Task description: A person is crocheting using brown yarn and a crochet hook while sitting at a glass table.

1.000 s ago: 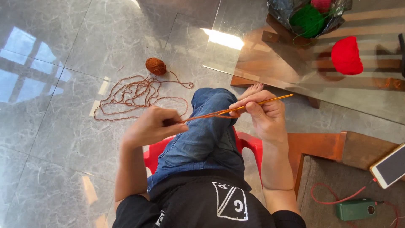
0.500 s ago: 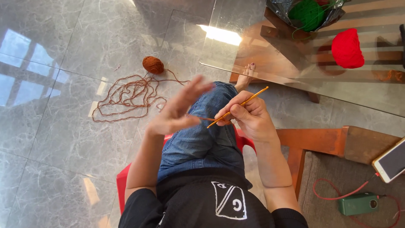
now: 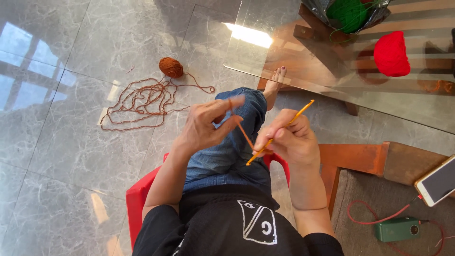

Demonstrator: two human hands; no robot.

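Now brown yarn (image 3: 242, 132) runs between left fingers (image 3: 226, 108) and hook (image 3: 279, 132).

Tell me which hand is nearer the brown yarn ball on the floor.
Left. The left hand is raised just right of and below the brown yarn ball; the right hand, gripping the orange crochet hook, sits farther right.

Beyond the grip, up and to the right, a red yarn ball (image 3: 391, 53) and green yarn (image 3: 349, 13) are seen on a glass table (image 3: 294, 52), while a phone (image 3: 438, 181) and green device (image 3: 397, 229) are seen lower right.
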